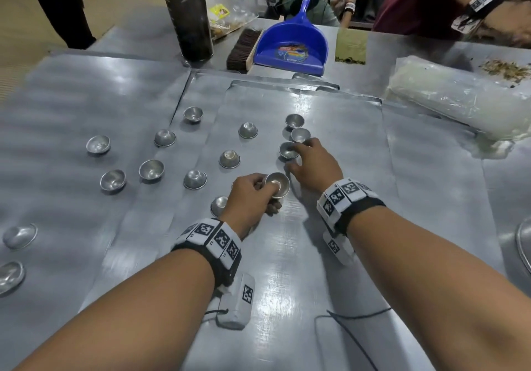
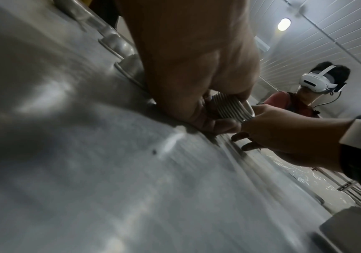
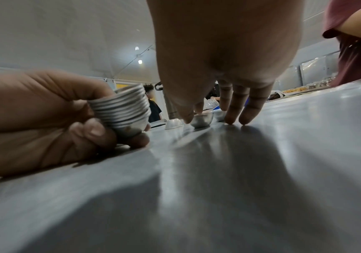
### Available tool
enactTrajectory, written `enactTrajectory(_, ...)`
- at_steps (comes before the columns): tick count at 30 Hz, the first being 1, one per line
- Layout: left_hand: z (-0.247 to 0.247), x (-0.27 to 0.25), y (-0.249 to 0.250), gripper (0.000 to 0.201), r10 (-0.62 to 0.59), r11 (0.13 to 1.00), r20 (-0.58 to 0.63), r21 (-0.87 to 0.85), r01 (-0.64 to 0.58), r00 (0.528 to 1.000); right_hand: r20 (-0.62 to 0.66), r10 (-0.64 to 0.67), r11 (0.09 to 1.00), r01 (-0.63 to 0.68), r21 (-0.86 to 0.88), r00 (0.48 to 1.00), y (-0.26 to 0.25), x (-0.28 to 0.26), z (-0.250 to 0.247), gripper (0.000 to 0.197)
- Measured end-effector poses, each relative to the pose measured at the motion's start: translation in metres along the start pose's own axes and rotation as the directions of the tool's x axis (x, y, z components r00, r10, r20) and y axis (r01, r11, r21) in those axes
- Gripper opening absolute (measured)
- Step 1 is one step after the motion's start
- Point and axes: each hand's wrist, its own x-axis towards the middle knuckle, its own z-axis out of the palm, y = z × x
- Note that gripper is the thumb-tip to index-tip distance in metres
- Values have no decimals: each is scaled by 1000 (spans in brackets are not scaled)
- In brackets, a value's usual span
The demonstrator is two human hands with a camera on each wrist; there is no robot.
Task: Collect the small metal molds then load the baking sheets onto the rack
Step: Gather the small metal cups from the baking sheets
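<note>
My left hand [image 1: 253, 195] grips a nested stack of small metal molds [image 1: 277, 184] low over the baking sheet [image 1: 330, 255]; the ribbed stack [image 3: 123, 109] shows between its thumb and fingers. Just beyond, my right hand [image 1: 310, 163] reaches with straight fingers to a loose mold [image 1: 288, 150]. Thumb and forefinger lie either side of that mold [image 3: 201, 119], and the other fingertips [image 3: 231, 119] touch the sheet. Two more molds [image 1: 300, 135] [image 1: 294, 120] stand just past it. Several others [image 1: 229, 159] lie scattered leftwards across overlapping sheets, some upside down.
At the back of the table stand a dark bottle [image 1: 189, 17], a brush [image 1: 241, 49] and a blue dustpan [image 1: 290, 43]. A plastic-wrapped roll [image 1: 459, 109] lies back right. Another person's arm [image 1: 488, 5] works at the far right corner. A black cable [image 1: 353, 330] crosses the near sheet.
</note>
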Motion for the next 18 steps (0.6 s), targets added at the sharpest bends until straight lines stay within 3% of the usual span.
enactTrajectory(6,0,-2,1,11,13,1000,-10,13,-13,1000,-28,-16,1000,16,-5,999,-2,4,-1,19)
enactTrajectory(15,0,-4,3,11,16,999,-15,46,-16,1000,-10,16,999,-16,34,1000,6,-30,-11,13)
enactTrajectory(16,0,-4,3,11,15,999,-14,47,-15,1000,-12,32,998,-32,48,999,7,-35,-11,14)
enactTrajectory(18,0,-5,4,11,17,998,-13,54,-16,1000,-7,61,996,-60,70,998,11,-47,-11,35)
